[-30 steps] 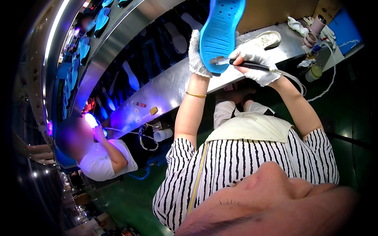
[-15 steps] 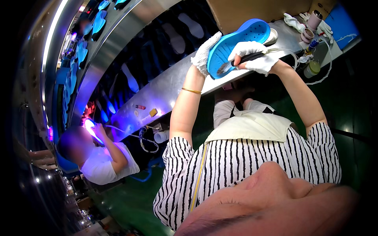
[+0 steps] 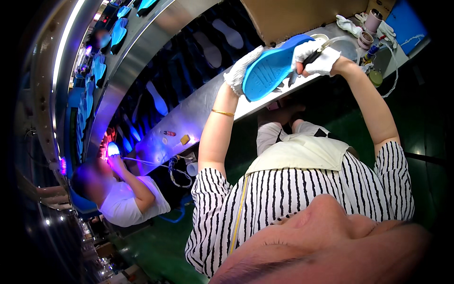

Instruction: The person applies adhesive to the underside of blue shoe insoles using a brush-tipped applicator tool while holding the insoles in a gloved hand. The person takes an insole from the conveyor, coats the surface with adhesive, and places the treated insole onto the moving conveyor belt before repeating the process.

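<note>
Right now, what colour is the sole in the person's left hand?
The sole is bright blue, clearest in the head view.

A: Quick, what's at the R end of the metal bench (image 3: 191, 116)?
B: Cardboard box (image 3: 302, 16) at the back. R of it, a loose white glove (image 3: 349, 25), then a pinkish cylinder (image 3: 373, 20) w/ a shorter pinkish one (image 3: 365, 39) just beside. Blue panel (image 3: 409, 23) nr the corner.
A: OK, & the L end?
B: Yellow block (image 3: 185, 139), small red item (image 3: 169, 133) nr it. Past those, a co-worker (image 3: 135, 199) in a white top, w/ a bright glowing thing (image 3: 113, 149), too overexposed to ID.
A: Anything far L?
B: Long light tube (image 3: 64, 42), approx. parallel to a row of blue soles (image 3: 119, 31). Green floor (image 3: 165, 246) below.
</note>
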Available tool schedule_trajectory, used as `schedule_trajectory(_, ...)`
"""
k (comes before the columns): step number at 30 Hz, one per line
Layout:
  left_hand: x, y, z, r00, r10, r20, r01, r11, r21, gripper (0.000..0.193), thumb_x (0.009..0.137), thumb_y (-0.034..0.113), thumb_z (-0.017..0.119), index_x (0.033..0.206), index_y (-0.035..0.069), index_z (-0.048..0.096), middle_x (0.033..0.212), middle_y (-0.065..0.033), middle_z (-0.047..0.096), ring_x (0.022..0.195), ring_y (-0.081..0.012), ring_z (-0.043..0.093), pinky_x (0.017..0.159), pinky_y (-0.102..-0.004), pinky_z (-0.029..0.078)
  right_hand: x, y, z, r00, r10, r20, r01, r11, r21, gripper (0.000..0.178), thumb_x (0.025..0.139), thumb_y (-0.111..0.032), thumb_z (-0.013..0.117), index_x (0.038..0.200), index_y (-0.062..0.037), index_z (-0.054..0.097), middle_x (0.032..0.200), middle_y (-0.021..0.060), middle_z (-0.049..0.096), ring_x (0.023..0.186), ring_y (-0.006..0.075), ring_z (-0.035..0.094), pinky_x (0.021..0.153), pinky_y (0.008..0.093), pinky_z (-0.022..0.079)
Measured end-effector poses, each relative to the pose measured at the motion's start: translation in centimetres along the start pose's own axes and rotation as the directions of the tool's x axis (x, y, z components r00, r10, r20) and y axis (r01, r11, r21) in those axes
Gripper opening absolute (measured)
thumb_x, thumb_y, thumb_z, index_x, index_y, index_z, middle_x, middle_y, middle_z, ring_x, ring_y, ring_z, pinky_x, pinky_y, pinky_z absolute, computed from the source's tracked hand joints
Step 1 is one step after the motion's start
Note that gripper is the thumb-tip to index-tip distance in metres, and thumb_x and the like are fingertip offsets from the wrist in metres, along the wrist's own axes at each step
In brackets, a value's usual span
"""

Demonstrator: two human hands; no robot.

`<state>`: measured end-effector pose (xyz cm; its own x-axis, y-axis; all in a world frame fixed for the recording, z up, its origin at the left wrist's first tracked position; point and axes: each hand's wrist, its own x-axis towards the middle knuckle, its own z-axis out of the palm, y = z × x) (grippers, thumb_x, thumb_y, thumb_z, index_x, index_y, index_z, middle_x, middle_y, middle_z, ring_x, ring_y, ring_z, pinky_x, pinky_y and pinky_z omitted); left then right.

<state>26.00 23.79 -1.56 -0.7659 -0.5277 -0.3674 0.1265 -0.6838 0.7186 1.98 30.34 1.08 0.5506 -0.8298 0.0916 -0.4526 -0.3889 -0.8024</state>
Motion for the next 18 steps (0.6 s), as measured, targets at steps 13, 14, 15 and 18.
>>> schedule_trajectory(13, 0.8, -5.4, -2.0, 0.858, 0.508, -0.071, -0.467, 0.718, -0.517, 0.067, 0.088, 0.058, 0.039, 0.123, 0.002, 0.049, 0.113, -0.0158, 0.059, 0.096, -0.0291, 0.060, 0.085, -0.0411, 0.050, 0.5, -4.5, 8.4, 0.983, 0.042, -0.180, 0.009, 0.963, 0.271, 0.008, 0.076, -0.009, 0.068, 0.081, -0.0036, 0.063, 0.072, 0.0050, 0.062, 0.066, 0.0103, 0.058, 0.061, 0.0253, 0.047)
schedule_trajectory(14, 0.7, -5.7, -1.6, 0.863, 0.500, -0.077, -0.459, 0.708, -0.536, 0.066, 0.088, 0.057, 0.039, 0.123, 0.002, 0.049, 0.113, -0.0155, 0.059, 0.096, -0.0289, 0.060, 0.085, -0.0411, 0.050, 0.5, -4.7, 7.8, 0.982, 0.067, -0.178, 0.000, 0.937, 0.349, 0.008, 0.077, -0.009, 0.067, 0.081, -0.0026, 0.063, 0.071, 0.0042, 0.062, 0.063, 0.0091, 0.058, 0.059, 0.0243, 0.047)
schedule_trajectory(15, 0.4, -5.8, -1.3, 0.866, 0.493, -0.084, -0.456, 0.710, -0.537, 0.065, 0.088, 0.057, 0.038, 0.124, 0.002, 0.048, 0.113, -0.0159, 0.058, 0.097, -0.0289, 0.059, 0.085, -0.0413, 0.050, 0.9, -4.7, 7.5, 0.955, 0.253, -0.156, -0.116, 0.801, 0.588, 0.009, 0.078, -0.009, 0.067, 0.080, -0.0016, 0.063, 0.070, 0.0039, 0.062, 0.062, 0.0090, 0.057, 0.057, 0.0238, 0.047)
schedule_trajectory(18, 0.1, -6.5, -0.4, 0.852, 0.522, -0.041, -0.454, 0.696, -0.556, 0.067, 0.087, 0.054, 0.041, 0.126, 0.000, 0.046, 0.118, -0.0170, 0.056, 0.100, -0.0310, 0.058, 0.092, -0.0433, 0.045, 2.2, -2.7, 7.2, 0.836, 0.023, -0.548, 0.112, 0.971, 0.211, 0.009, 0.076, -0.008, 0.068, 0.079, -0.0017, 0.062, 0.069, 0.0064, 0.061, 0.061, 0.0121, 0.058, 0.057, 0.0254, 0.046)
